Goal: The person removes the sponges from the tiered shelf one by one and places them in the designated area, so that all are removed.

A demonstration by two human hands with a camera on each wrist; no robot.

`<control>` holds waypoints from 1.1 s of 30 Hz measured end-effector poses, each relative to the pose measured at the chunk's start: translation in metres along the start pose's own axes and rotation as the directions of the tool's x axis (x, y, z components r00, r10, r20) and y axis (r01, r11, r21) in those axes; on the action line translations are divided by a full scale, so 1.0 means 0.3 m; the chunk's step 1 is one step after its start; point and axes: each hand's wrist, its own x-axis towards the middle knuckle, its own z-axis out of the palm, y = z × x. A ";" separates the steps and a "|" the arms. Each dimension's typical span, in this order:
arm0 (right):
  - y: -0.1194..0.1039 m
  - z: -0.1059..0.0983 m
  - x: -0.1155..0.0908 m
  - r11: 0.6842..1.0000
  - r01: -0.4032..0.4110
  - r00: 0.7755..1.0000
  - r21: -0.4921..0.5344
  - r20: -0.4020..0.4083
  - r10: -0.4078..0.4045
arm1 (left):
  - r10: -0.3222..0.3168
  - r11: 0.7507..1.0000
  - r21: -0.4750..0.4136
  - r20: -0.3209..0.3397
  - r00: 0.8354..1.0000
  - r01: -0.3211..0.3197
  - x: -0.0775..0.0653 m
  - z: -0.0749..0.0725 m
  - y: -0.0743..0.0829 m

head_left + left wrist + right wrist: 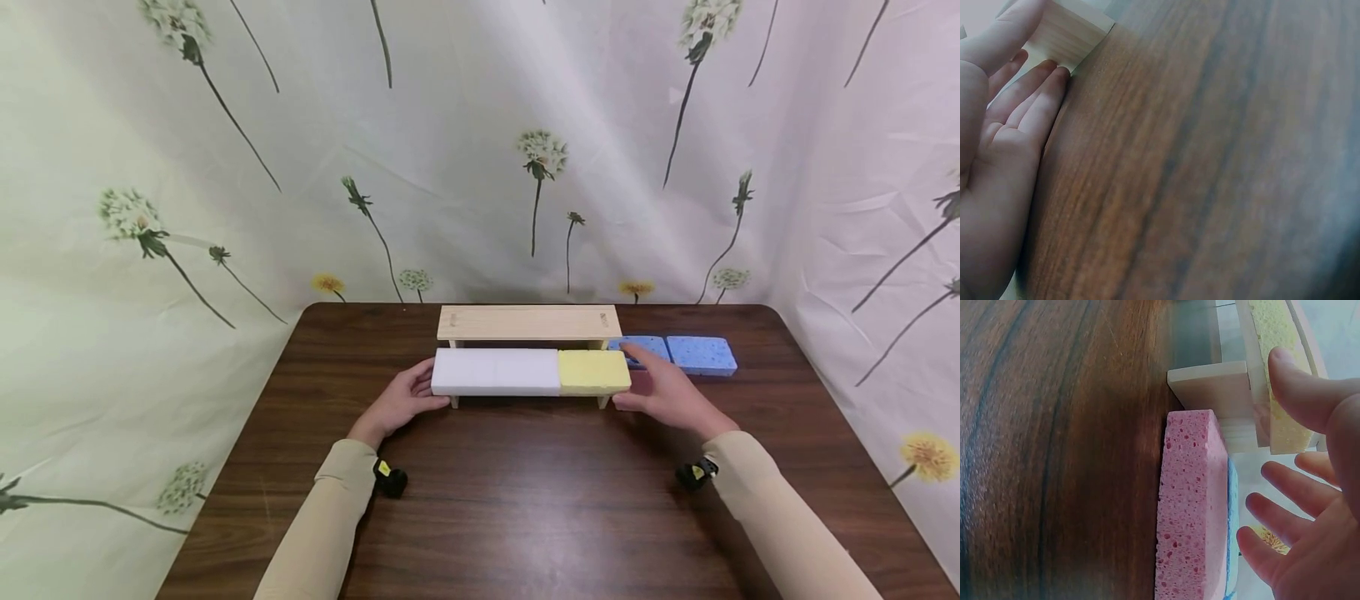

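A small two-tier wooden stand (525, 322) is near the far side of the table. Along its lower front tier lie a white block (495, 372) with a faint seam and, end to end with it, a yellow sponge (595, 372). My left hand (396, 406) is at the white block's left end, fingers extended, thumb toward the front. At the opposite end is my right hand (667, 393). In the right wrist view its thumb overlaps the yellow sponge's edge while the other fingers spread loosely. A pink sponge (1188, 500) rests beneath that hand, mostly hidden in the head view.
Two blue sponges, one partly behind the right hand and one farther right (701, 355), lie beside the stand. The dark wooden table (517, 500) extends toward me. A flower-printed cloth (450, 167) hangs behind it and along the sides.
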 end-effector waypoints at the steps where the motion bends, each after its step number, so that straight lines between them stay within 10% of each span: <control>1: 0.002 0.000 0.001 1.000 0.003 1.000 0.001 0.003 -0.003 | -0.001 1.000 -0.001 0.000 1.000 0.001 0.001 0.000 0.001; 33: 0.001 0.003 -0.018 1.000 0.020 0.997 -0.005 -0.077 -0.021 | 0.004 1.000 -0.006 -0.001 1.000 -0.004 0.000 0.001 0.003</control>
